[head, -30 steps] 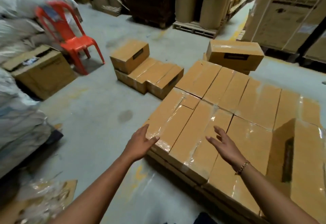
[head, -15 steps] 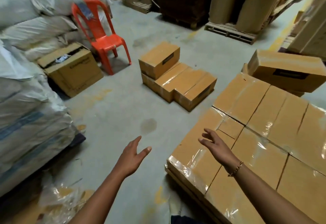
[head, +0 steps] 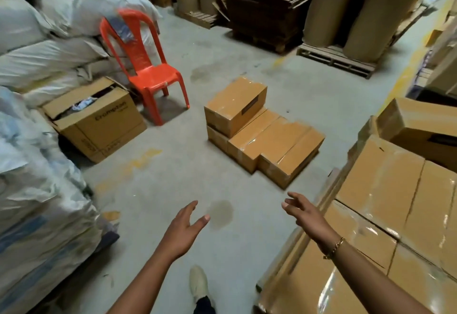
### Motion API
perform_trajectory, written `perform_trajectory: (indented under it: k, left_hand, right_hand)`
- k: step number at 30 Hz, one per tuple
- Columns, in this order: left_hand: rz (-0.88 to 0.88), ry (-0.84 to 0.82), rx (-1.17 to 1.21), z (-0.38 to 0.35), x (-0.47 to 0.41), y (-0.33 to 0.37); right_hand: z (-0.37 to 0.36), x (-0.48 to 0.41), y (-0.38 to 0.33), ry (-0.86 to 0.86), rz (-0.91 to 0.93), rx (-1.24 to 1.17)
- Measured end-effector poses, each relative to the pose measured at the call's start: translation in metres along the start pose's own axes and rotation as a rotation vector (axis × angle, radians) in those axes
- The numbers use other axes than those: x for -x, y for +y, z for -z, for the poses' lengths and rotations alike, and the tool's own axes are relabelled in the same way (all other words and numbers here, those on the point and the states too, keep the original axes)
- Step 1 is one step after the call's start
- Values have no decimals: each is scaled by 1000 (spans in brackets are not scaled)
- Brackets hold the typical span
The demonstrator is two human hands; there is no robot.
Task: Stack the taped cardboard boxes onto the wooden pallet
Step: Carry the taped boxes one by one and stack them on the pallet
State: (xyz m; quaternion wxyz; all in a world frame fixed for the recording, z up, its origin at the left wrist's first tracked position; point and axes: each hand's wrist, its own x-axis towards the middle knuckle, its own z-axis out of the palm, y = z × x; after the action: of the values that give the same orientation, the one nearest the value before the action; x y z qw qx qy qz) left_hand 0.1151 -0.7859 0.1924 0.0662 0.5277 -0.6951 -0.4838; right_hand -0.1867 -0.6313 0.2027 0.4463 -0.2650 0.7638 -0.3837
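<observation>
Hovering left hand (head: pixel 181 230) and right hand (head: pixel 308 217) empty, fingers (head: pixel 192 206) spread, facing the taped box (head: pixel 235 104) right of the red chair (head: pixel 148 71): likely stiff, tape-slick, weighty, best gripped under both ends.

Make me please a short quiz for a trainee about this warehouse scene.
1. True or false: the left hand and the right hand both hold nothing.
2. How many boxes lie on the lower layer of the floor pile? A one, B three, C none.
3. Fill in: the open box stands next to the ___ chair.
Key: 1 true; 2 A; 3 red.
</observation>
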Motion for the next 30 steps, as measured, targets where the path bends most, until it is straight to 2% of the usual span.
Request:
perform_trajectory:
  k: [6,11,16,21,30]
  left_hand:
    - [10,-89,-24,68,-126,8]
    - [0,-162,-33,98,-229,41]
    - [-13,-264,-71,101,-337,77]
    - [39,-284,-62,94,-450,123]
    - [28,-327,-75,100,-630,210]
  right_hand:
    - [-44,-93,-51,55,-88,-71]
    - [-59,-157,-89,87,-130,-133]
    - [-46,-246,-115,124,-178,-188]
    - [-17,-358,-142,129,-224,-204]
    - [15,-554,-226,-2,-246,-29]
